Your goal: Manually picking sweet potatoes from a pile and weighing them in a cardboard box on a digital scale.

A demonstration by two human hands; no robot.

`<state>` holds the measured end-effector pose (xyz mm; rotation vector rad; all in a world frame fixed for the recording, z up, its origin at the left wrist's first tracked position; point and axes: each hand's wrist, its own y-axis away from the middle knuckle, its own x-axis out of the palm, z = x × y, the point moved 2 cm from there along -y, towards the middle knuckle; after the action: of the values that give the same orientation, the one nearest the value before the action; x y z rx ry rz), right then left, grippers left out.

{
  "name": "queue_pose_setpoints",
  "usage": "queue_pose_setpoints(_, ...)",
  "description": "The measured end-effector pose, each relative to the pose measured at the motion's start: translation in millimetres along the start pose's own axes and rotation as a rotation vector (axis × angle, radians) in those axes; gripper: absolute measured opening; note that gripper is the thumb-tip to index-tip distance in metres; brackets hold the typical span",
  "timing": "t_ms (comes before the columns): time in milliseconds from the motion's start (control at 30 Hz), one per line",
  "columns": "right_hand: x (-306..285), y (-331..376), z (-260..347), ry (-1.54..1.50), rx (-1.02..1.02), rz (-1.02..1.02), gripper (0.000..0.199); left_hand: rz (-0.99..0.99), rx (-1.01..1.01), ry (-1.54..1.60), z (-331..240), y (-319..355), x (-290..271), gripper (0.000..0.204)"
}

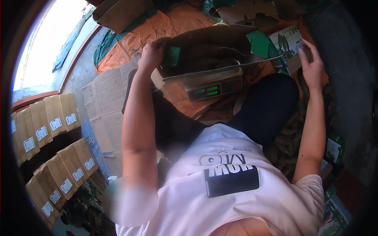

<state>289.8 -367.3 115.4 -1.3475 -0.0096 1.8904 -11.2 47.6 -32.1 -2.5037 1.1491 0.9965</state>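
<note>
An open cardboard box [204, 75] stands on a digital scale [214, 89] with lit green digits, between my bent legs. Inside it lie dim brownish produce pieces [212, 51], too dark to name. My left hand [152, 53] has its fingers curled over the box's left edge, beside a small green flap [171, 56]. On the right, a printed flap [286, 43] with leaf pictures folds outward, and another green flap [258, 43] sticks up near it. My right hand [312, 65] is at the printed flap's outer edge, fingers and thumb apart.
Stacked brown cartons [55, 118] with white labels line the left side. A flattened cardboard sheet [104, 106] lies near my left arm. Orange sheeting [169, 25] covers the floor ahead, with another open carton [120, 13] beyond. Loose oval produce [285, 145] is heaped beside my right leg.
</note>
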Motion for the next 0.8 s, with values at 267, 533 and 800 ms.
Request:
queue_pose_setpoints(267,-70.2,322.0,-207.8,0.243,0.915,0.07,0.028,-0.076,0.302,-0.029,37.9,-11.9,-16.8,0.035)
queue_pose_setpoints(533,-46.2,658.3,-200.8,0.359,1.423,0.468,0.034,-0.098,-0.091,0.271,88.6,-15.2,-46.1,0.042)
queue_pose_setpoints(800,38.9,746.5,-138.1,-0.091,1.518,0.828,0.025,0.168,0.319,-0.287,110.0,-13.7,-98.7,0.044)
